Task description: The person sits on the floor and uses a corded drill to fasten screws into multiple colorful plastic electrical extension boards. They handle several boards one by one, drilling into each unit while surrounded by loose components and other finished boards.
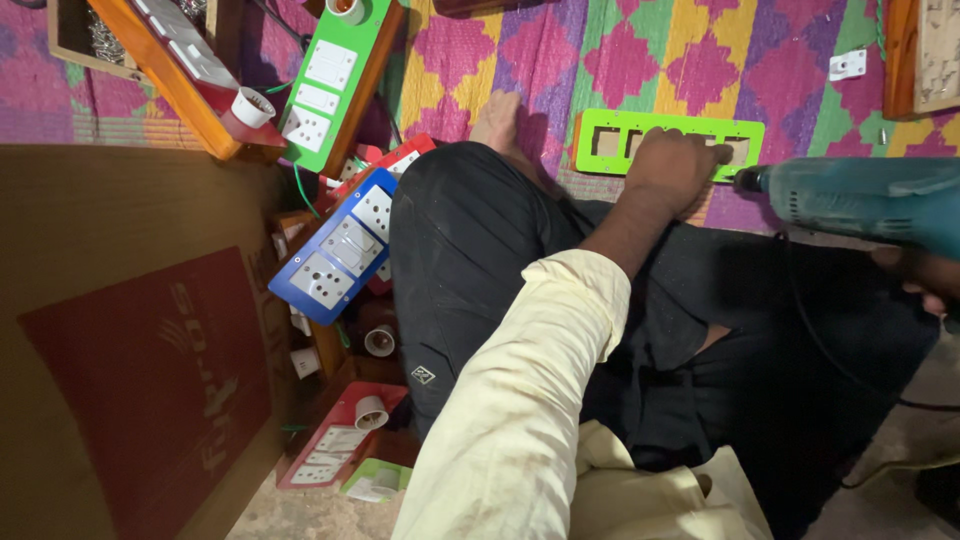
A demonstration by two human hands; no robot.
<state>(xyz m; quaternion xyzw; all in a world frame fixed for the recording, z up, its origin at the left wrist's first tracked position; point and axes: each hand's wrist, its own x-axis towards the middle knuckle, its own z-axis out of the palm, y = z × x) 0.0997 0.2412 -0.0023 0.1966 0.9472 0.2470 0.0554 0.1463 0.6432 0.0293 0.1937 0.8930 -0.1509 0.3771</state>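
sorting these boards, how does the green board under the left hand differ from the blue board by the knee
The green board is a bare frame with open rectangular cutouts; the blue board has white switches and sockets fitted. The green board lies flat on the patterned mat under the left hand, with the drill at its right end; the blue board sits tilted on a pile of other boards, untouched. Both are long, narrow rectangular panels.
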